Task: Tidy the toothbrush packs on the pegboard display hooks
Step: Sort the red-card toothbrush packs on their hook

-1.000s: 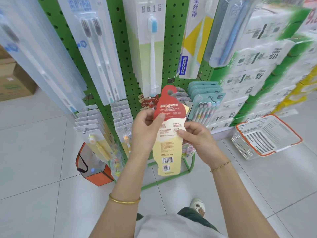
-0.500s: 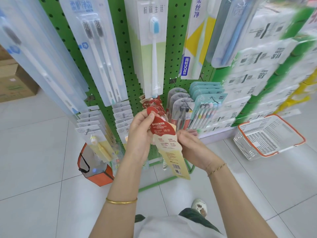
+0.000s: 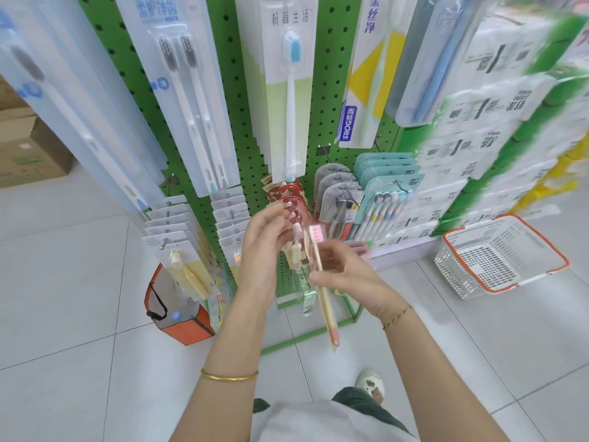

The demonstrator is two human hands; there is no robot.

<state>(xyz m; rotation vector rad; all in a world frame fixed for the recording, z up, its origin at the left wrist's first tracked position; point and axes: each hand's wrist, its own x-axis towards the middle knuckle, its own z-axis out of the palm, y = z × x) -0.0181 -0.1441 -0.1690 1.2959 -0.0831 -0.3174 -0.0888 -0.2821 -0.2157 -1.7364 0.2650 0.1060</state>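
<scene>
Two-handed hold: one toothbrush pack [image 3: 328, 314], low on the green pegboard [image 3: 236, 90].
Left hand [image 3: 261, 253] pinches the red header end, up beside the row of red packs [image 3: 288, 194] already hanging; right hand [image 3: 350, 279] curls round the stem lower down, steadying it. Step in hand, by my reckoning: rehanging this pack on its hook (the hook itself is hidden behind the red headers). Next move calls for turning the card flat to the board, finding the hang-hole and sliding it on without knocking its fellows askew. Item as seen: edge-on to me, tilted, pink bristles near the top, tan handle ending in a pink tip that hangs below my right hand.
</scene>
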